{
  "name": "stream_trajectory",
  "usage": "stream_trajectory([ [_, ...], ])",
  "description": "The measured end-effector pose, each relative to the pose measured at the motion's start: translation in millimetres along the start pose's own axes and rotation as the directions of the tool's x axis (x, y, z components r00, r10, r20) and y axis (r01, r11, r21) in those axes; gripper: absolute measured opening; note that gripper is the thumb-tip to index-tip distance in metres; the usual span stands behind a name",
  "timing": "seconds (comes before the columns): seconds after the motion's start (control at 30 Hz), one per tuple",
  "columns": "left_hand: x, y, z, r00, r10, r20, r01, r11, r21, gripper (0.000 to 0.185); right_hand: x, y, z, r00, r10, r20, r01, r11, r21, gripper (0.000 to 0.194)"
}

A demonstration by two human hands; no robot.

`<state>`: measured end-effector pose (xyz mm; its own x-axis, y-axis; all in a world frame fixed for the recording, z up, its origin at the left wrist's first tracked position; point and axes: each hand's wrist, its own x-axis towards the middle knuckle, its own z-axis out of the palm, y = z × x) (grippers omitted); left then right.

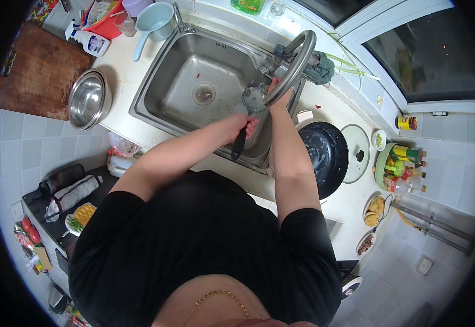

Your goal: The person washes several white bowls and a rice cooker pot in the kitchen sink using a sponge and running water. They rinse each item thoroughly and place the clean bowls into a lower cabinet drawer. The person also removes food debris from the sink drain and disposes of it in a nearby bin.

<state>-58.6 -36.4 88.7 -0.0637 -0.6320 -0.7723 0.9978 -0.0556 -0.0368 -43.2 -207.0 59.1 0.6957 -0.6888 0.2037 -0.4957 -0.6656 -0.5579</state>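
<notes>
My left hand (242,125) grips the black handle (238,146) of a ladle or similar round-headed utensil over the right side of the stainless steel sink (155,77). The round metal head (254,99) looks wet and sits under the curved faucet spout (292,79). Beside the faucet base (271,66), my right hand (279,93) reaches up at the lever. The spout hides part of that hand, so its grip is unclear. A drain strainer (203,94) and a small red scrap (198,75) show in the sink.
Right of the sink stands a wet black wok (323,159), with a glass lid (356,154) beside it. Stacked steel bowls (86,100), a wooden cutting board (41,69), a spray bottle (92,42) and a blue water dipper (155,22) are on the left. A grey-green cloth (321,68) hangs behind the faucet.
</notes>
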Motion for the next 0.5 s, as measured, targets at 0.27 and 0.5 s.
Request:
stream_trajectory([
  [0.27, 46.6, 31.6, 26.3, 0.993, 0.087, -0.075, -0.091, 0.994, -0.054, 0.027, -2.5, -11.6, -10.0, 0.998, 0.011, 0.059, -0.010, 1.000, -0.019, 0.019],
  [0.5, 58.4, 35.7, 30.3, 0.987, 0.124, -0.105, -0.132, 0.989, -0.074, 0.026, -2.9, -7.0, -5.1, 0.997, 0.031, 0.076, -0.029, 0.999, -0.022, 0.019],
])
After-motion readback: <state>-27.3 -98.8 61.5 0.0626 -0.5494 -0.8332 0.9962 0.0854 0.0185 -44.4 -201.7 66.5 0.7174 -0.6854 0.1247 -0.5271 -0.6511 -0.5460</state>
